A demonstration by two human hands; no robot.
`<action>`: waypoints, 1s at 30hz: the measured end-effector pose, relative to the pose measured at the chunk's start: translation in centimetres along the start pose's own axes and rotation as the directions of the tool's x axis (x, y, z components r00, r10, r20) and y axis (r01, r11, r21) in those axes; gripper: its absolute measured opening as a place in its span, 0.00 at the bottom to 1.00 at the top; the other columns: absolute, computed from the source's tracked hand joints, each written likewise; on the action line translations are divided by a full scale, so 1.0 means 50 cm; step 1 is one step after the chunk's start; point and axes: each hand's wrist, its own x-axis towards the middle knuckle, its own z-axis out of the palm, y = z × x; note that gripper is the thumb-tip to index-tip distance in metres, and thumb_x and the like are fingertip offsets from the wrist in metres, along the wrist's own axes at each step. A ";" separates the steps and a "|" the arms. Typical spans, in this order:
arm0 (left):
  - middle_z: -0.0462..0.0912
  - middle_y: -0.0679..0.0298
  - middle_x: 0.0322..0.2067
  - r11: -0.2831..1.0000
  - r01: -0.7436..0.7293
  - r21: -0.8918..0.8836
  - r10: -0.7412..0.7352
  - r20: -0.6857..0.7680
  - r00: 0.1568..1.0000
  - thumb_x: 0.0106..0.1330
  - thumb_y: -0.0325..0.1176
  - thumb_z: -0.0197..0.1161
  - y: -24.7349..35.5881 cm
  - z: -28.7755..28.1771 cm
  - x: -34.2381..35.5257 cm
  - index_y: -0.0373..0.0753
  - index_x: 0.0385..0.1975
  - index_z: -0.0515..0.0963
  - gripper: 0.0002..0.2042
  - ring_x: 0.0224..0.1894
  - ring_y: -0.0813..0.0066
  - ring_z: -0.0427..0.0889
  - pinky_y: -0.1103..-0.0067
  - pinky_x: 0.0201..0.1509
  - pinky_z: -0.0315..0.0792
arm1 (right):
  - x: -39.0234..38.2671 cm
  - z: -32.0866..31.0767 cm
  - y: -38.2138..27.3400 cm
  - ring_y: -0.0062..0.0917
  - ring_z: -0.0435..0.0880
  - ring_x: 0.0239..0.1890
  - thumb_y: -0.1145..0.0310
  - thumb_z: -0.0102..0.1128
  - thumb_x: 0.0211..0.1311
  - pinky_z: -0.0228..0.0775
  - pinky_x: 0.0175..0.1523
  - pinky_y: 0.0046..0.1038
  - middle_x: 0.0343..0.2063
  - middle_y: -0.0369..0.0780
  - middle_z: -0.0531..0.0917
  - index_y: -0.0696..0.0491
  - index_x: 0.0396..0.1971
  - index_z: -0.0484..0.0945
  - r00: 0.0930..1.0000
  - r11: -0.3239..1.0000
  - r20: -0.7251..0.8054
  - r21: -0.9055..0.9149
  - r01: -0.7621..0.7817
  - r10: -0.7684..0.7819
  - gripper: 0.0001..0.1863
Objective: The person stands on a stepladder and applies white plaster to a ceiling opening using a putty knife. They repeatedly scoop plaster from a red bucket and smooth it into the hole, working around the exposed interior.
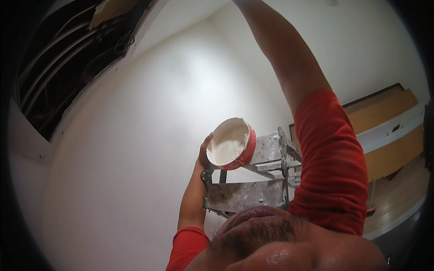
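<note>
Here, the left hand (204, 152) has its fingers around the side of a red tub (249, 151) with white paste (227, 150) inside, near a dirty ladder (244, 195). The right arm (289, 58) goes up high; I cannot tell what its fingers do.

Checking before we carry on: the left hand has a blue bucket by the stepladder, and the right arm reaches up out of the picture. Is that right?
Not quite: the head view shows that the bucket is red outside, not blue. The left hand does have it by the stepladder, and the right arm reaches up out of the picture.
</note>
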 end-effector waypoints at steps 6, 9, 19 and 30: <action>0.78 0.48 0.59 0.999 -0.016 0.029 0.016 -0.012 1.000 0.73 0.59 0.53 -0.003 -0.008 0.007 0.34 0.68 0.68 0.35 0.58 0.56 0.81 0.63 0.64 0.76 | 0.039 -0.068 -0.054 0.38 0.86 0.28 0.73 0.53 0.62 0.80 0.36 0.39 0.28 0.47 0.87 0.56 0.55 0.80 0.996 1.000 0.083 0.000 0.012 -0.012 0.21; 0.79 0.48 0.58 0.999 -0.016 0.034 0.016 -0.009 1.000 0.73 0.58 0.52 0.000 -0.008 0.007 0.34 0.67 0.69 0.35 0.58 0.56 0.81 0.64 0.64 0.76 | 0.064 -0.131 -0.106 0.37 0.86 0.28 0.72 0.54 0.62 0.80 0.35 0.39 0.28 0.46 0.87 0.56 0.54 0.81 0.988 1.000 0.152 0.026 0.010 -0.013 0.20; 0.81 0.49 0.56 0.999 -0.040 0.017 0.040 -0.024 0.999 0.74 0.58 0.51 -0.025 -0.054 0.021 0.33 0.66 0.70 0.34 0.55 0.58 0.83 0.66 0.61 0.78 | 0.096 -0.189 -0.124 0.36 0.85 0.26 0.69 0.56 0.64 0.79 0.32 0.38 0.26 0.45 0.86 0.58 0.50 0.83 0.979 0.988 0.201 0.154 -0.027 -0.004 0.17; 0.78 0.48 0.61 0.999 -0.024 0.025 0.024 -0.007 1.000 0.73 0.59 0.52 -0.003 -0.002 0.000 0.35 0.69 0.67 0.35 0.59 0.54 0.81 0.62 0.65 0.75 | -0.111 -0.090 -0.155 0.51 0.82 0.48 0.70 0.46 0.74 0.73 0.57 0.48 0.44 0.56 0.84 0.49 0.67 0.73 0.972 0.981 -0.229 0.165 0.098 -0.058 0.23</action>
